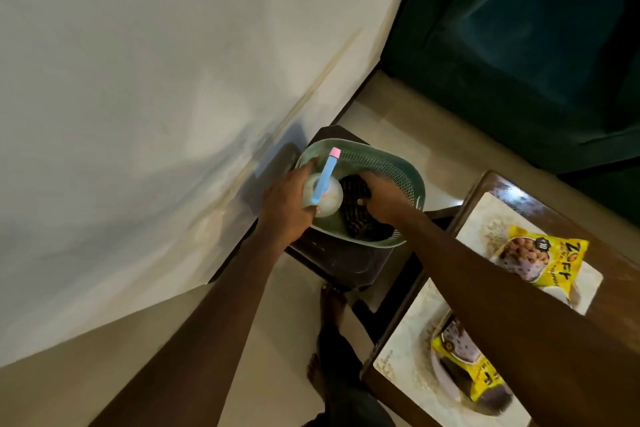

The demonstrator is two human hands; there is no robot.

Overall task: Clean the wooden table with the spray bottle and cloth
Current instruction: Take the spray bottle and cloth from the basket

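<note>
cloth (353, 215) partly under right hand (379, 196), table (498, 184) cropped

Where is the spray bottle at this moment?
In the head view, mid-frame, the spray bottle is at the left of the green basket, gripped by the left hand, beside the dark cloth.

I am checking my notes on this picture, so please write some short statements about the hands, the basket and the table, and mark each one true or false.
1. The left hand grips the spray bottle. True.
2. Two yellow packets lie on the wooden table. True.
3. The right hand holds a yellow packet. False: it grips the dark cloth in the green basket.
4. The green basket stands on the wooden table. False: it stands on a dark stool beside it.
</note>
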